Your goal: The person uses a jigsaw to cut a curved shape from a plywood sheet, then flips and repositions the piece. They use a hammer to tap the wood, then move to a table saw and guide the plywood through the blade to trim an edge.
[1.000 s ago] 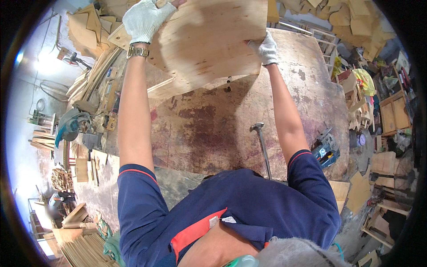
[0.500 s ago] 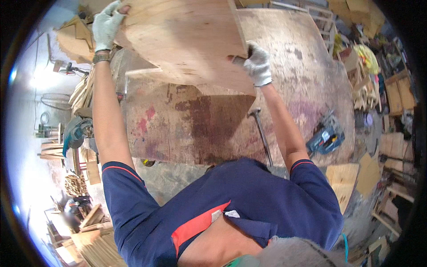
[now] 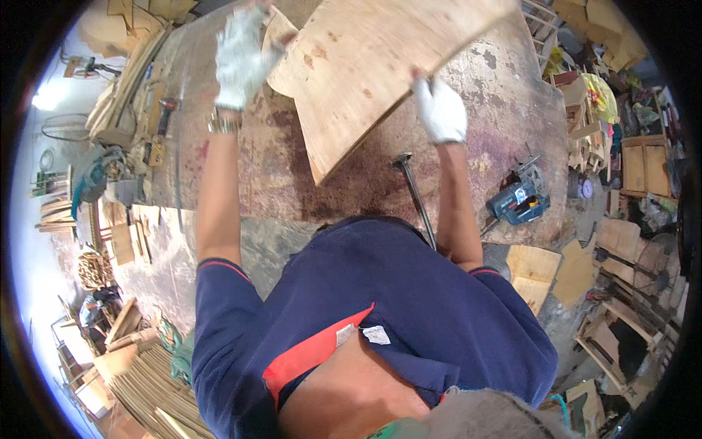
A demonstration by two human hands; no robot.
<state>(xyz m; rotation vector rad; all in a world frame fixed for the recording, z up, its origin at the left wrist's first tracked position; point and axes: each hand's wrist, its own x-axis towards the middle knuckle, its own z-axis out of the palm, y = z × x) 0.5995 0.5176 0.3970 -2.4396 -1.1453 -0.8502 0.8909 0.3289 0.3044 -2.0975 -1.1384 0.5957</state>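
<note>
A pale plywood panel [image 3: 376, 62] is held at a tilt over the stained worktable [image 3: 234, 179], with a pointed corner toward me and a curved cut on its left. My left hand [image 3: 241, 62], in a white knit glove, is at the panel's left edge, its fingers smeared by motion. My right hand [image 3: 439, 110], also gloved, grips the lower right edge, fingertips partly behind it. Below the panel lies a long metal bar tool with a flat head [image 3: 414, 197]. A blue jigsaw [image 3: 519, 197] lies right of my right forearm.
Wood strips [image 3: 139, 69] and a drill [image 3: 166, 110] line the table's left side, near a saw [image 3: 95, 175]. Plywood offcuts and wooden frames [image 3: 610, 336] crowd the right. Bundled slats [image 3: 146, 388] lie at lower left, and a white rack [image 3: 541, 33] stands behind the table.
The panel has swung round, its pointed corner coming down toward me. My left hand has moved right from the far left and blurred; my right hand has shifted slightly right.
</note>
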